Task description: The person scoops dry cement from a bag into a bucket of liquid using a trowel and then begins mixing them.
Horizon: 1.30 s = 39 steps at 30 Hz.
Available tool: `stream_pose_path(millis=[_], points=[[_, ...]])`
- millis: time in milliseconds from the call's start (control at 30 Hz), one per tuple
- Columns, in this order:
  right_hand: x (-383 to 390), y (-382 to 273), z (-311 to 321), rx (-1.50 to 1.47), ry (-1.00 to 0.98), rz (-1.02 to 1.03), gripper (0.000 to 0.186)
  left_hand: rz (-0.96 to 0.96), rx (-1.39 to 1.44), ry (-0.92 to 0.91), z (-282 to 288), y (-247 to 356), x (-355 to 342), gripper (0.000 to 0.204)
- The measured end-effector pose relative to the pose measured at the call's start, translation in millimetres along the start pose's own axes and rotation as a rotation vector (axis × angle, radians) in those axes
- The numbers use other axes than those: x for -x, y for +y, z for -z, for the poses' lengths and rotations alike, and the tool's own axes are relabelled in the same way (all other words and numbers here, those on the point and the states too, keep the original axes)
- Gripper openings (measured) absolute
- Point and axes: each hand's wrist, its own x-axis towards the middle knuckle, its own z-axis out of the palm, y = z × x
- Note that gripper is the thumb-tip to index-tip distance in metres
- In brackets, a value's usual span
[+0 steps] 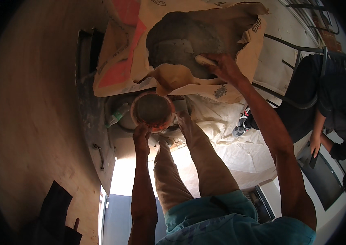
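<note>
A large torn paper sack (232,90) lies open ahead of me, with grey cement powder (209,38) inside. Over its opening, my right hand (227,68) is closed around the pale handle of a trowel (205,61). The trowel's blade seems to rest in the powder and is hard to tell from it. Just this side of the sack is an orange-red bowl (156,126) with grey material in it. My left hand (142,136) grips the bowl's near rim, its fingers partly hidden.
A clear plastic bottle (119,113) lies left of the bowl. Brown wall rises at the left. At right, a person in dark clothes sits on a metal-framed chair (303,104), holding a dark flat object (313,160). Pale sheeting (248,153) covers floor near my legs.
</note>
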Motion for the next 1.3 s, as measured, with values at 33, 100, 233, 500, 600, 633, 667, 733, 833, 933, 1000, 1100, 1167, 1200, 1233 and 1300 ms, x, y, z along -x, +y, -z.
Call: stream_pose_path(millis=[33, 100, 233, 500, 600, 633, 667, 733, 833, 933, 1000, 1100, 1167, 1200, 1233, 1300], points=[[-1, -5, 2, 0.000, -0.031, -0.038, 0.042, -0.002, -0.007, -0.011, 2, -1, -1, 0.025], [-1, -17, 9, 0.003, -0.094, -0.115, 0.042, -0.004, -0.021, -0.036, 3, -1, -2, 0.026], [4, -10, 7, -0.017, -0.059, -0.056, 0.042, 0.024, -0.027, 0.068, -5, 1, 2, 0.026], [7, -23, 5, 0.002, -0.100, -0.029, 0.040, 0.050, -0.030, 0.037, -17, 15, 10, 0.016], [4, -9, -9, 0.001, -0.047, 0.054, 0.038, -0.021, -0.032, -0.173, 3, 1, -3, 0.021], [2, -7, -9, 0.042, -0.084, 0.055, 0.038, -0.015, -0.035, -0.138, 3, -1, -2, 0.022], [1, -6, -8, 0.083, -0.122, 0.055, 0.038, -0.011, -0.038, -0.104, 2, -3, -1, 0.022], [-4, -7, -8, 0.127, -0.167, 0.063, 0.038, 0.003, -0.041, -0.041, -7, 2, 3, 0.025], [-10, -5, -11, 0.102, -0.186, 0.089, 0.037, 0.027, -0.046, 0.028, -18, 9, 8, 0.027], [-17, -7, -16, 0.060, -0.224, 0.129, 0.037, 0.035, -0.051, 0.035, -19, 12, 8, 0.028], [-21, -14, -17, 0.111, -0.272, 0.156, 0.037, 0.025, -0.036, -0.024, -15, 13, 6, 0.030], [-25, -8, -24, 0.030, -0.307, 0.135, 0.040, 0.011, -0.071, 0.036, -25, 13, 11, 0.026], [-30, -7, -25, 0.018, -0.378, 0.105, 0.043, 0.014, -0.058, 0.024, -25, 14, 11, 0.022], [-32, -8, -25, 0.013, -0.415, 0.093, 0.044, 0.014, -0.048, 0.019, -25, 14, 10, 0.020], [-34, -10, -23, -0.020, -0.435, 0.100, 0.045, 0.002, -0.042, -0.001, -22, 13, 9, 0.019], [-37, -14, -18, -0.086, -0.475, 0.110, 0.047, -0.022, -0.030, -0.045, -20, 12, 6, 0.016]])
